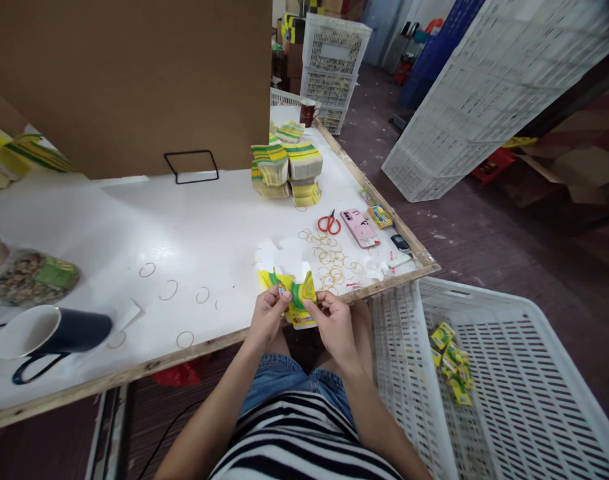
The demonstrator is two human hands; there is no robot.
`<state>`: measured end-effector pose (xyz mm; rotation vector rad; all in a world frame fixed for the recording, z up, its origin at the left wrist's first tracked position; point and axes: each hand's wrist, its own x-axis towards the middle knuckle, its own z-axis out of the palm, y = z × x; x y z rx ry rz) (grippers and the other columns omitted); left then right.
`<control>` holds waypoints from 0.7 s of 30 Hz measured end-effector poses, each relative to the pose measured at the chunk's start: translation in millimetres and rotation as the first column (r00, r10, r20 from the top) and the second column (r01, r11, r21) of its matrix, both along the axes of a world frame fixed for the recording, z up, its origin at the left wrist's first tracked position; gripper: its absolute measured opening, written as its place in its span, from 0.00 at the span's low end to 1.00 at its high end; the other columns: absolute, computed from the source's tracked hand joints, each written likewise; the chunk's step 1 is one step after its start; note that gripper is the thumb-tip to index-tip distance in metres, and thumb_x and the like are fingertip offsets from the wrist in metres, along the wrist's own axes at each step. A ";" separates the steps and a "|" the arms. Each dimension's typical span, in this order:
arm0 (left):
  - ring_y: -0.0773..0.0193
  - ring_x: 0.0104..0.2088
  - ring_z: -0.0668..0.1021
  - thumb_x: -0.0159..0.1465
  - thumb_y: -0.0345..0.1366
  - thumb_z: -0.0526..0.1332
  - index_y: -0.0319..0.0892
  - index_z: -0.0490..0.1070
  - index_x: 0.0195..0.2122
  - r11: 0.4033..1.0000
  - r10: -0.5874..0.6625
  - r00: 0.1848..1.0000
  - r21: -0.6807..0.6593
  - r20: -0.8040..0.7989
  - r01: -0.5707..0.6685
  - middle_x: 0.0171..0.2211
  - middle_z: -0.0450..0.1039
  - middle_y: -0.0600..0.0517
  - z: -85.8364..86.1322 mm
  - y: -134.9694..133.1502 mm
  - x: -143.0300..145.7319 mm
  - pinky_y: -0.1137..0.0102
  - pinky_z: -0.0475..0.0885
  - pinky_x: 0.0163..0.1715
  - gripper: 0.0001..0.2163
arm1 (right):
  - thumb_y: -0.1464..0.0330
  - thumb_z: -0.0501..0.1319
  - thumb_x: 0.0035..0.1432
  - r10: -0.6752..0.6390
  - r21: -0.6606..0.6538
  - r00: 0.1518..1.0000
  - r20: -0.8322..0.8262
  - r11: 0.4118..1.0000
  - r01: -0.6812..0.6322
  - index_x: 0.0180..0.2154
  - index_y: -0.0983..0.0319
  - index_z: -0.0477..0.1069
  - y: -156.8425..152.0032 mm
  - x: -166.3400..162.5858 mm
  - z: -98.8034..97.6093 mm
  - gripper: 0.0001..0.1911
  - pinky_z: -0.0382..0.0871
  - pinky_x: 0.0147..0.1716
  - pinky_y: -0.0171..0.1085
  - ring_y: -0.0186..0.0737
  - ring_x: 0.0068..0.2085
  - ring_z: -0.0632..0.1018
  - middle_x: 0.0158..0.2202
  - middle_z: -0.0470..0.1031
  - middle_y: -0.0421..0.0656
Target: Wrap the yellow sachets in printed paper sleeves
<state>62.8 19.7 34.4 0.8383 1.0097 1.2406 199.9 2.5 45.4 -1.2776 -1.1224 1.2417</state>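
Note:
Between both hands, at the table's front edge, is a yellow and green printed carton (302,293), partly unfolded with its white inner flaps showing. My left hand (267,313) pinches its left side between thumb and fingers. On the opposite side my right hand (336,325) grips it the same way, thumb on top. Loose rubber bands (329,263) lie scattered just beyond my right hand. Farther back, several bundles of flat yellow and green cartons (304,162) stand stacked on the white table (209,233).
Red-handled scissors (329,223) and a pink phone (359,228) lie right of the bundles. A dark mug (79,327) and a jar (39,277) lie at left. A white plastic crate (529,347) with small yellow boxes (452,360) stands at right. Cardboard (134,87) rises behind.

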 end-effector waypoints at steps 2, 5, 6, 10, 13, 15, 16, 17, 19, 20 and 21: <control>0.64 0.32 0.78 0.55 0.45 0.67 0.38 0.71 0.41 1.000 0.031 0.997 0.008 -0.065 -0.030 0.30 0.76 0.52 2.6 0.0 2.4 0.71 0.73 0.34 0.18 | 0.59 0.64 0.54 -0.076 0.035 0.995 0.067 0.997 0.074 0.30 0.61 0.69 -0.4 0.2 -3.7 0.12 0.70 0.31 0.37 0.38 0.29 0.74 0.26 0.74 0.40; 0.64 0.34 0.79 0.54 0.39 0.68 0.43 0.60 0.54 0.998 0.062 0.992 0.036 -0.111 -0.058 0.33 0.75 0.53 8.2 -3.3 5.7 0.71 0.73 0.34 0.27 | 0.61 0.63 0.55 -0.134 0.074 0.977 0.164 0.990 0.123 0.31 0.60 0.67 -0.8 2.8 -7.7 0.10 0.69 0.31 0.36 0.38 0.29 0.73 0.27 0.73 0.40; 0.64 0.34 0.79 0.55 0.38 0.68 0.45 0.56 0.56 0.998 0.055 0.993 0.045 -0.107 -0.050 0.35 0.74 0.53 9.8 -5.1 6.4 0.70 0.74 0.34 0.30 | 0.61 0.63 0.55 -0.133 0.082 0.973 0.188 0.989 0.119 0.32 0.60 0.67 -0.7 4.0 -8.1 0.09 0.69 0.30 0.36 0.37 0.29 0.73 0.29 0.73 0.40; 0.62 0.34 0.81 0.58 0.38 0.65 0.48 0.49 0.59 0.997 -0.044 0.992 0.065 -0.115 0.051 0.40 0.74 0.50 14.4 -11.6 3.6 0.68 0.75 0.35 0.32 | 0.63 0.64 0.54 -0.060 0.125 0.985 0.159 0.991 0.041 0.49 0.58 0.64 1.5 11.1 -2.2 0.20 0.70 0.30 0.36 0.36 0.30 0.74 0.41 0.74 0.44; 0.61 0.34 0.80 0.59 0.39 0.64 0.48 0.53 0.60 0.982 -0.161 0.980 0.075 -0.121 0.171 0.41 0.75 0.48 18.0 -13.0 -3.5 0.67 0.76 0.35 0.29 | 0.63 0.62 0.57 0.083 0.141 0.994 0.067 0.986 -0.091 0.57 0.56 0.59 5.9 19.7 7.9 0.26 0.72 0.35 0.37 0.38 0.35 0.76 0.44 0.73 0.45; 0.59 0.36 0.80 0.59 0.39 0.65 0.46 0.58 0.58 0.968 -0.238 0.967 0.063 -0.093 0.245 0.39 0.75 0.48 20.3 -13.3 -8.4 0.67 0.76 0.36 0.27 | 0.62 0.60 0.59 0.178 0.135 0.983 0.037 0.974 -0.182 0.54 0.56 0.63 9.3 26.7 14.4 0.21 0.72 0.34 0.37 0.38 0.35 0.76 0.39 0.74 0.43; 0.59 0.36 0.80 0.58 0.39 0.66 0.45 0.60 0.55 0.960 -0.273 0.960 0.054 -0.067 0.276 0.38 0.76 0.48 21.0 -13.7 -10.2 0.66 0.76 0.37 0.25 | 0.62 0.60 0.59 0.209 0.128 0.977 0.035 0.969 -0.212 0.50 0.57 0.66 10.9 30.3 17.0 0.17 0.71 0.32 0.36 0.38 0.33 0.76 0.35 0.74 0.42; 0.58 0.36 0.80 0.57 0.38 0.67 0.44 0.62 0.53 0.951 -0.305 0.951 0.043 -0.039 0.307 0.37 0.76 0.48 21.1 -14.3 -11.5 0.65 0.76 0.37 0.24 | 0.61 0.60 0.59 0.229 0.119 0.973 0.041 0.965 -0.232 0.46 0.57 0.69 12.3 33.6 19.0 0.13 0.70 0.30 0.35 0.37 0.32 0.75 0.33 0.73 0.40; 0.59 0.35 0.80 0.55 0.38 0.69 0.44 0.64 0.48 0.933 -0.360 0.933 0.021 0.016 0.359 0.35 0.76 0.49 19.7 -16.0 -12.1 0.66 0.76 0.37 0.21 | 0.60 0.59 0.59 0.242 0.103 0.967 0.078 0.963 -0.249 0.37 0.58 0.70 14.0 39.2 20.9 0.09 0.68 0.28 0.34 0.36 0.29 0.73 0.29 0.72 0.39; 0.60 0.34 0.80 0.55 0.37 0.69 0.44 0.64 0.47 0.926 -0.377 0.926 0.012 0.034 0.376 0.35 0.76 0.50 18.2 -17.0 -11.6 0.67 0.76 0.36 0.21 | 0.60 0.59 0.59 0.237 0.104 0.966 0.104 0.963 -0.248 0.34 0.59 0.70 14.5 41.1 20.6 0.09 0.67 0.27 0.34 0.35 0.28 0.72 0.28 0.71 0.39; 0.61 0.33 0.80 0.54 0.37 0.69 0.44 0.64 0.46 0.922 -0.388 0.921 0.006 0.047 0.388 0.35 0.76 0.50 16.4 -17.9 -10.7 0.68 0.76 0.35 0.20 | 0.60 0.59 0.59 0.228 0.113 0.965 0.132 0.963 -0.243 0.32 0.59 0.70 14.6 42.4 19.6 0.10 0.67 0.27 0.34 0.35 0.27 0.71 0.27 0.70 0.38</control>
